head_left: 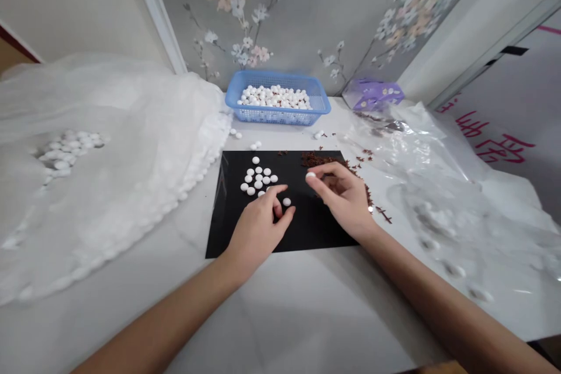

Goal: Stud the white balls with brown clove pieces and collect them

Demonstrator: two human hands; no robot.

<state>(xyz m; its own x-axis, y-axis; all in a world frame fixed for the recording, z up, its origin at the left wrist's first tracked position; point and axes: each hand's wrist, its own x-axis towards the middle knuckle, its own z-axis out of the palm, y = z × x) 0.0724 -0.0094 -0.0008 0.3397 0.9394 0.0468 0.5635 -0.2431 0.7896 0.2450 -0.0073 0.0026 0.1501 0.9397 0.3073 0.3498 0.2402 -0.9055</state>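
Note:
A black mat (307, 228) lies on the white table in front of me. Several small white round pieces (258, 178) are clustered on its upper left part. My left hand (258, 225) rests on the mat just below that cluster, fingers curled, index finger stretched toward the pieces, with one loose white piece (286, 201) beside its thumb. My right hand (344, 196) hovers over the mat's right side and pinches one white piece (310, 175) between thumb and forefinger. A heap of dark reddish-brown bits (315, 159) lies at the mat's upper right edge.
A blue basket (322, 106) full of white pieces stands at the back by the flowered wall. A purple packet (372, 93) sits to its right. White gauzy fabric (109, 187) with white pieces covers the left. Crumpled clear plastic (438, 187) spreads over the right.

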